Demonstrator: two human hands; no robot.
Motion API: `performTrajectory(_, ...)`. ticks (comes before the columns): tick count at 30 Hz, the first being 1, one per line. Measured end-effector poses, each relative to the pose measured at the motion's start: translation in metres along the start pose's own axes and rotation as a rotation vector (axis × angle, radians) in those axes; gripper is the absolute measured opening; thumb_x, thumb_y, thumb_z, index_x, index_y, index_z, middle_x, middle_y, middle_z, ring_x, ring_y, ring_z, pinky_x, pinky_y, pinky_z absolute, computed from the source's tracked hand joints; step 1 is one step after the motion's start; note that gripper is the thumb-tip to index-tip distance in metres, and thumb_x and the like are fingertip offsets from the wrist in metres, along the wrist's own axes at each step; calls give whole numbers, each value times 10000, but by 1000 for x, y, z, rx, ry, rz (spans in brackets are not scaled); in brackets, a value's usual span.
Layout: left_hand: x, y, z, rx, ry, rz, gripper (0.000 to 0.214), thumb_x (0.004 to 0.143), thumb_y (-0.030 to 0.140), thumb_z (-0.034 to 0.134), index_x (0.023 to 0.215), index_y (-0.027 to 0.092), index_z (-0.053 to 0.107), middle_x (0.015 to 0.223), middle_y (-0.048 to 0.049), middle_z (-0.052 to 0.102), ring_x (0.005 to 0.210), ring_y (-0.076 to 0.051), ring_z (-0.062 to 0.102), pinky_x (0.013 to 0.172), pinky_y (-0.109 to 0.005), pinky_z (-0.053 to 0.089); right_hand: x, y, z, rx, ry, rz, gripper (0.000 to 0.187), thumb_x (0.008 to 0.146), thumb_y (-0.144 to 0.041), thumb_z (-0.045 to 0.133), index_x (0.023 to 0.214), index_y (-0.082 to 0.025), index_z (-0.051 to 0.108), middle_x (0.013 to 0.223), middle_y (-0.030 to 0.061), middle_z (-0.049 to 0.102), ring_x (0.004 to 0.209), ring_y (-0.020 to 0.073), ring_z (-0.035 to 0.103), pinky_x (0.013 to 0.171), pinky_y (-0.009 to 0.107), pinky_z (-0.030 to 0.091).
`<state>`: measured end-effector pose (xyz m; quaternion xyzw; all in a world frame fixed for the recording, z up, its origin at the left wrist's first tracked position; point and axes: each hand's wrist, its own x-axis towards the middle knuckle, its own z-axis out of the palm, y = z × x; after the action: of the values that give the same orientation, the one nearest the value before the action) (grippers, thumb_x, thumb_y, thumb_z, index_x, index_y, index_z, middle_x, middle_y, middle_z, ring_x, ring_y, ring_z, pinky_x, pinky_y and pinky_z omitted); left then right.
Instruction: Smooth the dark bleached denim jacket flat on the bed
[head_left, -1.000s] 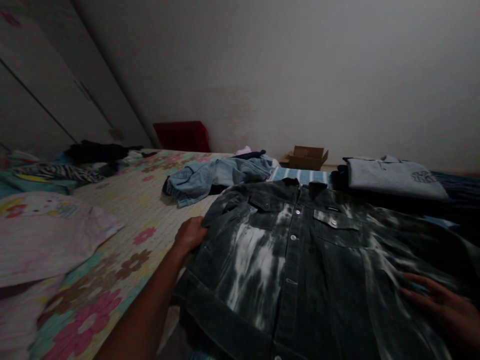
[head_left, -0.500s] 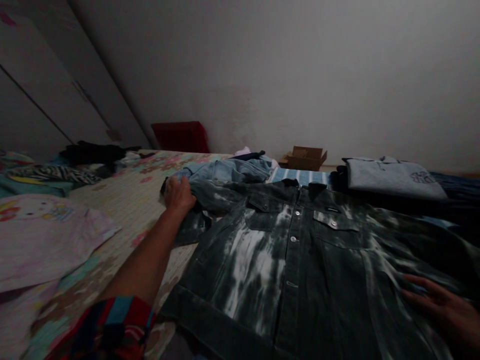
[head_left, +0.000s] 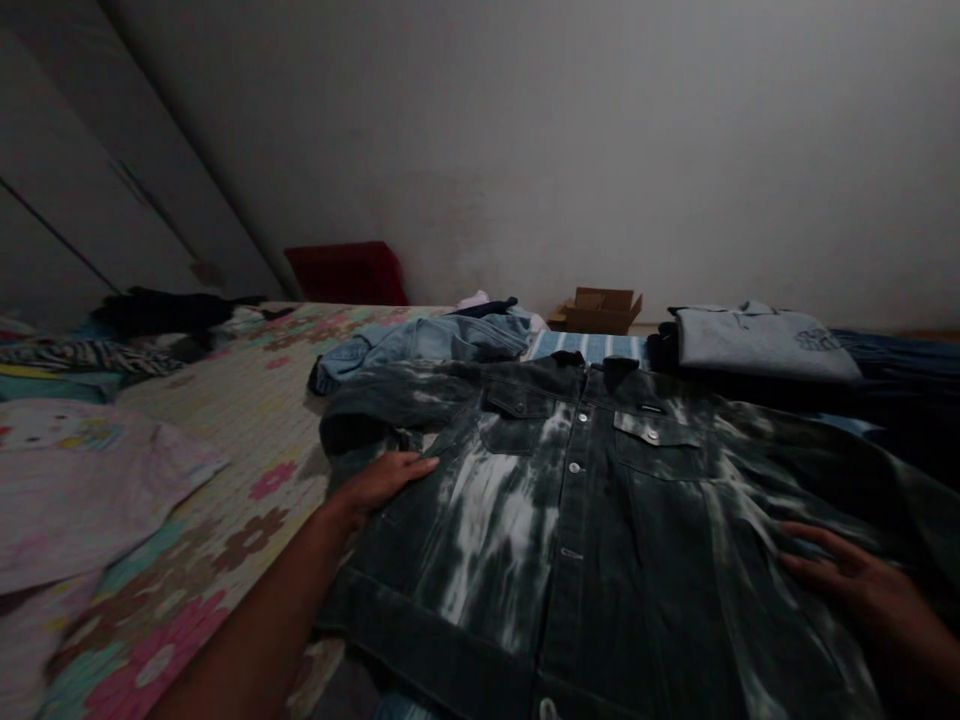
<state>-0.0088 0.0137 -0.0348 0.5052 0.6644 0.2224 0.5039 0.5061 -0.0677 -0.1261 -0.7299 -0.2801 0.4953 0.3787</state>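
Note:
A dark bleach-streaked denim jacket (head_left: pixel 592 520) lies buttoned and face up on the bed, its left sleeve (head_left: pixel 382 405) stretched out sideways. My left hand (head_left: pixel 382 480) rests flat on the jacket's left side, just below that sleeve, fingers extended. My right hand (head_left: pixel 847 580) lies flat on the jacket's right side with fingers spread. Neither hand grips anything.
The floral bedspread (head_left: pixel 247 470) extends to the left. A light blue denim garment (head_left: pixel 435 345) lies behind the jacket. A folded grey shirt (head_left: pixel 757 345) sits at back right. A cardboard box (head_left: pixel 600 310) and red crate (head_left: pixel 345 272) stand by the wall. Pink cloth (head_left: pixel 82 480) is at left.
My left hand drew the jacket's left sleeve outward, let it go, and came back to rest flat on the jacket's side. My right hand stayed pressed on the right side.

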Motion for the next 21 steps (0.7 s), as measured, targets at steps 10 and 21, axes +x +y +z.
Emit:
performTrajectory(10, -43, -18, 7, -339, -92, -123, 645, 496, 379, 832, 1056, 164, 594, 821, -37, 732, 784, -265, 686, 751, -366, 536, -15, 3, 3, 30, -168, 39, 804, 587, -519, 725, 1282, -161, 538, 1056, 112, 705, 1000, 321, 641, 795, 365, 542)
performTrajectory(21, -41, -16, -25, 77, 75, -139, 411, 419, 541, 752, 764, 330, 680, 848, 79, 734, 920, -273, 664, 787, -348, 527, -38, 1, -1, 24, -363, 73, 389, 565, -457, 720, 860, -203, 706, 973, 99, 723, 917, 316, 669, 764, 354, 534)
